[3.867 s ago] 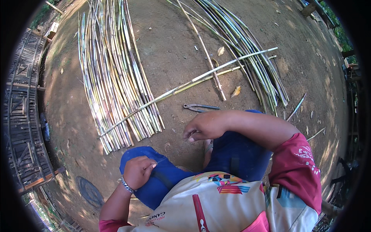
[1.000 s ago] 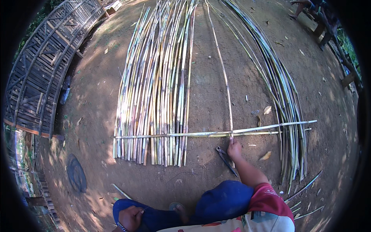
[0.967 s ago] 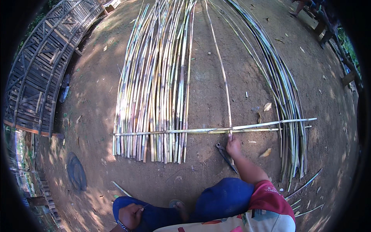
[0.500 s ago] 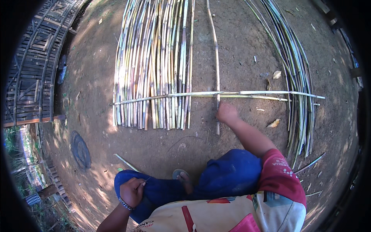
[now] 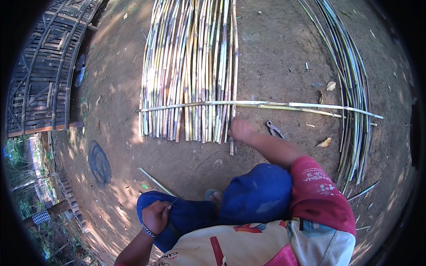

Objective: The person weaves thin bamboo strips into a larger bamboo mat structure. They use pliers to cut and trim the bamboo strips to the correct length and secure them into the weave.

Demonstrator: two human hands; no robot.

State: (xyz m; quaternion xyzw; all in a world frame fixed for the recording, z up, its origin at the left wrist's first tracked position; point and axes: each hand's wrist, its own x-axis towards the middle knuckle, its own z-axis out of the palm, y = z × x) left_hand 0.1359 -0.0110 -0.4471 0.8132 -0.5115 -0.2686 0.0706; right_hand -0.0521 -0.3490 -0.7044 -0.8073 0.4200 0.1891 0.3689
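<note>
My right hand (image 5: 242,130) is closed round the near end of a thin bamboo pole (image 5: 234,53), which lies at the right side of a row of similar poles (image 5: 191,66). Across the row, close to its near ends, runs a crosswise pole (image 5: 262,103), reaching far to the right. My left hand (image 5: 155,216) rests on my left knee, fingers pinched on a thin, dark piece of what looks like wire (image 5: 173,202). Just right of my right hand, a pair of pincers (image 5: 276,130) lies on the dirt, its handles partly behind my forearm.
A loose bundle of long poles (image 5: 350,88) lies at the right, under the crosswise pole's end. Short stick pieces (image 5: 155,181) and dry leaves (image 5: 325,142) dot the ground. At left are a slatted bamboo structure (image 5: 40,75) and a dark coil (image 5: 98,162).
My right hand has drawn the pole leftward, up to the row's right edge. The pincers have come into sight from behind my arm. My left hand stays on the knee.
</note>
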